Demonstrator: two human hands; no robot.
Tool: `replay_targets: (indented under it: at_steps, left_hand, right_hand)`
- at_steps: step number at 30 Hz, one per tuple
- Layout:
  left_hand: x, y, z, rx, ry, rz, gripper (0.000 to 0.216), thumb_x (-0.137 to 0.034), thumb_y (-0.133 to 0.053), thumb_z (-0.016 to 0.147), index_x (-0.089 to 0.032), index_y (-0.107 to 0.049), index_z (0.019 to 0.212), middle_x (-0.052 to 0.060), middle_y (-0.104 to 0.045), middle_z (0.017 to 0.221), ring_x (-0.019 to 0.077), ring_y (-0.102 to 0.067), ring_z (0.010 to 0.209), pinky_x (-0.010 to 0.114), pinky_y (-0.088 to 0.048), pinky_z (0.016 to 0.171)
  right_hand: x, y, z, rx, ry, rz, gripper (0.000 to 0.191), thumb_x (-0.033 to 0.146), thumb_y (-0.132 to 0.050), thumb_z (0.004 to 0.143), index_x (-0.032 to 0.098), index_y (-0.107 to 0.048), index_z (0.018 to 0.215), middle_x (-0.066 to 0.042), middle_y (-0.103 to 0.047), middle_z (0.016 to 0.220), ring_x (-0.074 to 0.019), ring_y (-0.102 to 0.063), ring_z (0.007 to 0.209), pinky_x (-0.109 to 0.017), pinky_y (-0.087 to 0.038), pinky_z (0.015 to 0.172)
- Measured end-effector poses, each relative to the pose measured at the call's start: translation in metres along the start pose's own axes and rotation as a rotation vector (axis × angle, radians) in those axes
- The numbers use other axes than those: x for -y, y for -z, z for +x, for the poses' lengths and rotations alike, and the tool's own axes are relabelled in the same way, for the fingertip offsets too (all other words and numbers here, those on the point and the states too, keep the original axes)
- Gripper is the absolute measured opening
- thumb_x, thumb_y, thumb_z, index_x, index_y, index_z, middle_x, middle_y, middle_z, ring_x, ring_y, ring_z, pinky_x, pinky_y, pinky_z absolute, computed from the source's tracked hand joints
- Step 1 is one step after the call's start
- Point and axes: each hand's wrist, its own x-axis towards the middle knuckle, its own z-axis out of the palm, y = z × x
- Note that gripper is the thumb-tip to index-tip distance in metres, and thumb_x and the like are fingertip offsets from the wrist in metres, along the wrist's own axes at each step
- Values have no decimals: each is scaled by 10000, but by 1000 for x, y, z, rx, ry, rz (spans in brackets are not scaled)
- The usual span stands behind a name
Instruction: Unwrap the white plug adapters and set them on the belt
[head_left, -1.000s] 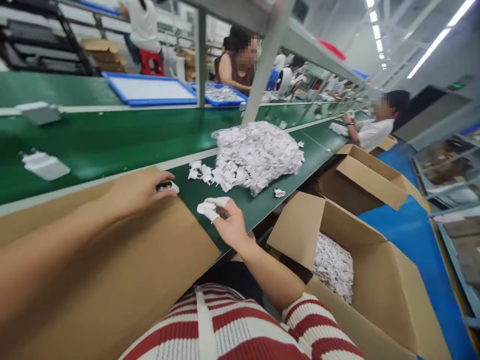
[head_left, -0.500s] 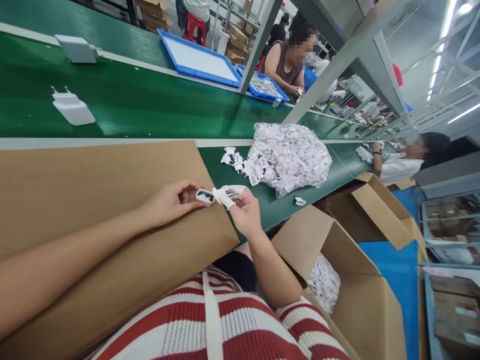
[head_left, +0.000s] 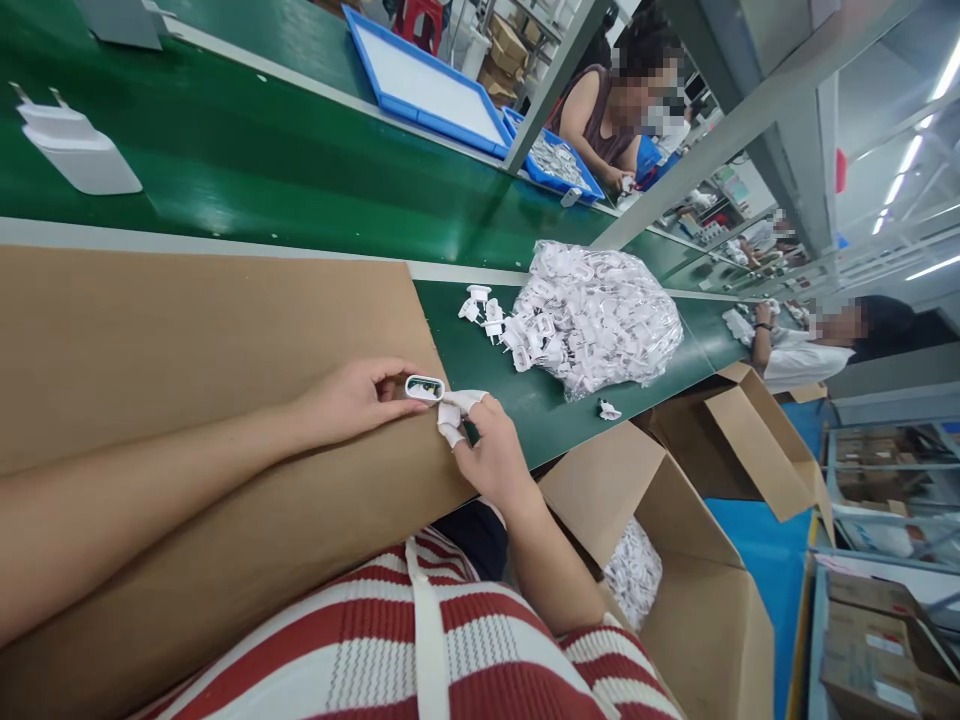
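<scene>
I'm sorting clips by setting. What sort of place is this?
Probably a factory assembly line: a long green conveyor belt, a heap of small white plastic parts, and other workers seated along it.

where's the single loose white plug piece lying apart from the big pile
In the head view, the loose plug piece lies right of centre on the green belt, below the white pile, above the open carton.

My left hand [head_left: 352, 400] over cardboard sheet [head_left: 187, 340], pinching charger shell [head_left: 424, 387]. My right hand [head_left: 491, 455] just right of it. Pile of plug parts [head_left: 592, 315] beyond, on table [head_left: 660, 350]. Open box [head_left: 697, 600] lower right. 1 charger [head_left: 75, 150] far left, on conveyor [head_left: 262, 180].
</scene>
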Motion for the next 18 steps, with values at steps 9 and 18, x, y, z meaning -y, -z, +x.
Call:
replay_targets:
  at_steps: [9, 18]
  left_hand:
    - [-1, -1, -1, -8, 43, -30, 588, -702, -744, 848, -233, -769, 1202, -7, -630, 736, 159, -540, 663, 276, -407, 590]
    - [1, -1, -1, -2, -54, -26, 489, -629, -710, 930, -208, -754, 1175, -34, -588, 725, 131, -511, 668, 271, -408, 626]
  right_hand:
    - [8, -1, 14, -284, -76, 231, 275, 245, -699, 970, 235, -751, 1240, -79, -788, 1214, -237, -746, 1077, -396, -592, 1000]
    - [20, -6, 40, -13, 226, -273, 412, 38, -470, 904, 196, -756, 1155, -105, -759, 1033, -280, -662, 1101, -409, -562, 989]
